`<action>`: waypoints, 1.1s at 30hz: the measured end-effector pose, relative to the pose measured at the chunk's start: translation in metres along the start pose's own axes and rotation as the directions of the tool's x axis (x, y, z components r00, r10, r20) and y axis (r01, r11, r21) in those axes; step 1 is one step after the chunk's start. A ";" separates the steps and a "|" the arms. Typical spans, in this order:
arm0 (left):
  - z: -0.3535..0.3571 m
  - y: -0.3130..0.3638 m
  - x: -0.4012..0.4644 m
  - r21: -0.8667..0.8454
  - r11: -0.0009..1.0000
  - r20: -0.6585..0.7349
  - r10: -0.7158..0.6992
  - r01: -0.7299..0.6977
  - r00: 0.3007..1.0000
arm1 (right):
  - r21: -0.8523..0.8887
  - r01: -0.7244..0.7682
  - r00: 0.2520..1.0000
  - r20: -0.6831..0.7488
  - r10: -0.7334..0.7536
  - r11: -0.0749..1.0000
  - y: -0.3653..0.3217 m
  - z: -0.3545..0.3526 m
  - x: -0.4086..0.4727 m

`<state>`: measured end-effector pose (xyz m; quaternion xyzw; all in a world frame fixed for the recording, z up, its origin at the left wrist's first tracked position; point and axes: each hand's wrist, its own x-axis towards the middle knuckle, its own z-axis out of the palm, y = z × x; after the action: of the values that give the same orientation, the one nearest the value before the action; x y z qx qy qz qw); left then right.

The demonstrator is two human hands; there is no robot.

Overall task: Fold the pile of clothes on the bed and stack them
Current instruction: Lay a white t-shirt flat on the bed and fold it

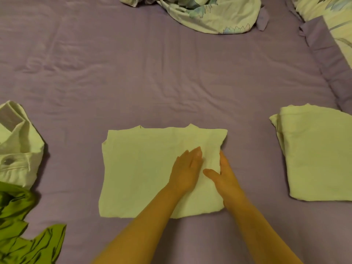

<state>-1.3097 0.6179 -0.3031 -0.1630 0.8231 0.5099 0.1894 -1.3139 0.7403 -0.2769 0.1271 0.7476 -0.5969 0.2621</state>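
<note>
A pale white shirt (pixel 139 168) lies folded into a rectangle in the middle of the purple bed. My left hand (pixel 185 168) lies flat on its right half, fingers straight. My right hand (pixel 223 174) sits at the shirt's right edge, thumb spread on top of the cloth and fingers along the edge; what they do under it is hidden. A folded white garment (pixel 316 153) rests on the bed to the right. At the left edge lie a crumpled white buttoned garment (pixel 17 149) and a shiny green garment (pixel 21 225), both unfolded.
The purple bed sheet (pixel 152 77) stretches wide beyond the shirt. A crumpled floral sheet (pixel 209 14) lies at the top, and a floral pillow with a purple frill (pixel 327 54) sits at the top right.
</note>
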 end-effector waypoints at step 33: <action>-0.161 -0.123 -0.049 -0.474 0.851 -0.226 -0.368 0.228 0.902 | -0.129 -0.107 0.985 -0.147 0.088 0.986 0.009 0.166 -0.013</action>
<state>-1.2337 0.4241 -0.3103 -0.4057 0.6711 0.6132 0.0949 -1.2593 0.5852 -0.3021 0.1873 0.7960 -0.5204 0.2458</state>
